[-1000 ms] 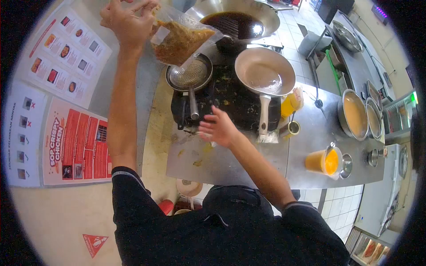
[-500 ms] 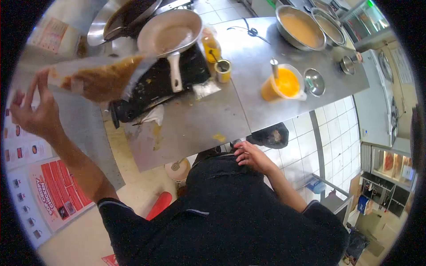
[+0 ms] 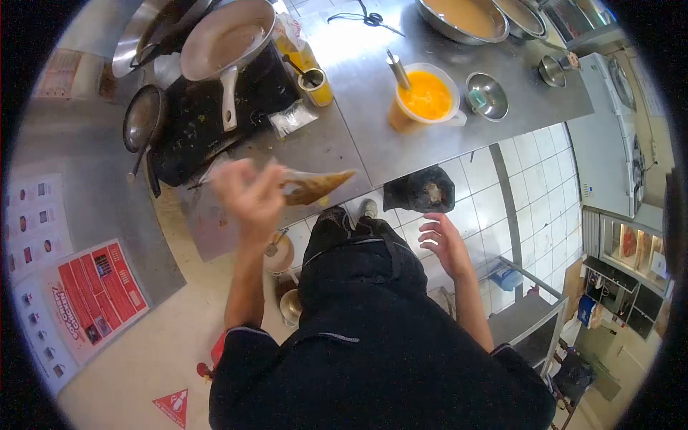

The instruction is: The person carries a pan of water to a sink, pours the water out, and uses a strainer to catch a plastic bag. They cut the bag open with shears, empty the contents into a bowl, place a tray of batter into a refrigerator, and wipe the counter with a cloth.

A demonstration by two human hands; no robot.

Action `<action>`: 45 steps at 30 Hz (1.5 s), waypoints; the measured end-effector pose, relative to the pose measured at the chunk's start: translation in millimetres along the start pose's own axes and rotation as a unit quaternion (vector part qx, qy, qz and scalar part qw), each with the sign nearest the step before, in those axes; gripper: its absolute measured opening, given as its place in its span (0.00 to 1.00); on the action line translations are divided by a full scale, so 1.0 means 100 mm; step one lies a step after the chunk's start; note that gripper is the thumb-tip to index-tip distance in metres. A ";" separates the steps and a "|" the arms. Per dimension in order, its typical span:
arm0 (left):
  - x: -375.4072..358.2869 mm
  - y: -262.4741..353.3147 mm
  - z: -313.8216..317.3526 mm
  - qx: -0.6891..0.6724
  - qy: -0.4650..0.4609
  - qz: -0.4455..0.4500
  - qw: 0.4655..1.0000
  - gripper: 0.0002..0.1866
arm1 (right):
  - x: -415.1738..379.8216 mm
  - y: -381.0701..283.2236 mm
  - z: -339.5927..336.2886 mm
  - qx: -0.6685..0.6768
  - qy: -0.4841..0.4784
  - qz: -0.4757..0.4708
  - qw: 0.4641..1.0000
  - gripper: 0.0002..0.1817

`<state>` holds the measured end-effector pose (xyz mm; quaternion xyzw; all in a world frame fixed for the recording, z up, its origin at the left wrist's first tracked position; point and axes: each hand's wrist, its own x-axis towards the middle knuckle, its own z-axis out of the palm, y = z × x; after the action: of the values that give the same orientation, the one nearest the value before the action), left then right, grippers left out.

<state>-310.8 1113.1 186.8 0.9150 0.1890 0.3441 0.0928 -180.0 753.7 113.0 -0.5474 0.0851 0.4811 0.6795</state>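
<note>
My left hand [image 3: 251, 193] is over the near left part of the steel table, blurred by motion. Its fingers pinch a clear plastic bag with brown contents [image 3: 315, 188], which stretches out to the right of the hand. What is inside the bag cannot be made out. My right hand [image 3: 444, 240] hangs in front of the table's edge with its fingers apart, holding nothing. Behind the bag lies a small clear packet with white contents [image 3: 292, 118]. A yellow can [image 3: 316, 89] with a dark-handled utensil in it stands just beyond that packet.
A light frying pan [image 3: 228, 43] rests on the black stove [image 3: 193, 132], beside a small dark pan [image 3: 143, 118]. Right of them are a jug of orange liquid [image 3: 428, 97], a small metal bowl [image 3: 494, 100], and a large bowl of tan liquid [image 3: 462, 18]. Scissors [image 3: 371, 18] lie behind.
My left hand has swung from the far left toward the middle, carrying the plastic bag over the table's near edge. My right hand has moved away from my waist to the right, fingers spread.
</note>
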 end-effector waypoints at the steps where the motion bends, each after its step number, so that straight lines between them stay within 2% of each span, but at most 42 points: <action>1: -0.11 -0.02 0.30 -0.026 -0.015 0.008 1.000 0.11 | -0.02 0.02 -0.04 -0.002 0.008 0.007 1.000 0.25; 5: -0.63 -0.23 1.29 -0.087 -0.077 0.006 0.993 0.09 | -0.01 0.00 0.04 -0.061 0.040 0.007 0.997 0.24; 7: -0.72 -0.27 1.48 -0.111 -0.078 -0.008 0.991 0.08 | 0.17 0.07 0.09 -0.241 0.054 -0.053 0.968 0.21; 8: -0.68 -0.25 1.49 -0.124 -0.073 -0.018 0.989 0.08 | 0.26 0.10 0.14 -0.329 0.061 -0.078 0.939 0.20; 10: -0.59 -0.23 1.42 -0.147 -0.066 -0.036 0.986 0.07 | 0.55 0.08 0.47 -0.412 0.059 -0.227 0.881 0.17; 12: -0.54 -0.22 1.36 -0.164 -0.064 -0.029 0.984 0.06 | 0.94 0.00 0.84 -0.546 0.065 -0.336 0.765 0.20; 14: -0.55 -0.19 1.29 -0.179 -0.068 -0.028 0.981 0.05 | 1.32 -0.03 1.27 -0.527 0.066 -0.486 0.694 0.20; 17: -0.53 -0.18 1.22 -0.198 -0.075 -0.037 0.977 0.05 | 1.73 0.09 1.46 -0.638 -0.006 -0.420 0.645 0.13; 20: -0.51 -0.29 1.18 -0.225 -0.096 -0.056 0.968 0.05 | 1.87 0.11 1.50 -0.684 -0.050 -0.415 0.598 0.12; 22: -0.52 -0.40 1.15 -0.259 -0.132 -0.069 0.955 0.04 | 1.87 0.12 1.49 -0.675 -0.064 -0.438 0.590 0.11; 25: -0.60 -0.70 1.17 -0.356 -0.174 -0.147 0.906 0.07 | 1.87 0.08 1.42 -0.667 -0.065 -0.454 0.587 0.10; 28: -0.81 -0.96 1.16 -0.345 -0.175 -0.198 0.901 0.14 | 1.81 0.02 1.34 -0.658 -0.065 -0.464 0.589 0.08; 31: -0.92 -1.07 1.25 -0.309 -0.207 -0.153 0.915 0.18 | 1.69 0.00 1.31 -0.665 -0.071 -0.462 0.583 0.06; 34: -0.78 -0.99 1.35 -0.360 -0.264 -0.093 0.890 0.20 | 1.62 0.02 1.31 -0.671 -0.085 -0.468 0.568 0.05; 37: -0.54 -0.85 1.43 -0.355 -0.359 0.014 0.863 0.21 | 1.56 0.00 1.35 -0.673 -0.101 -0.471 0.561 0.06; 40: -0.38 -0.89 1.61 -0.305 -0.453 0.085 0.833 0.13 | 1.52 0.00 1.35 -0.683 -0.087 -0.461 0.560 0.07; 43: -0.34 -0.91 1.60 -0.356 -0.374 0.095 0.851 0.05 | 1.46 0.01 1.31 -0.673 -0.052 -0.451 0.584 0.07; 45: -0.32 -0.87 1.52 -0.335 -0.300 0.123 0.884 0.03 | 1.43 0.00 1.31 -0.656 -0.019 -0.457 0.600 0.06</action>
<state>-256.9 1173.1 28.4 0.9049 -0.0889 0.1043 0.4030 -158.9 941.8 71.7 -0.8041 -0.5275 0.0446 0.2704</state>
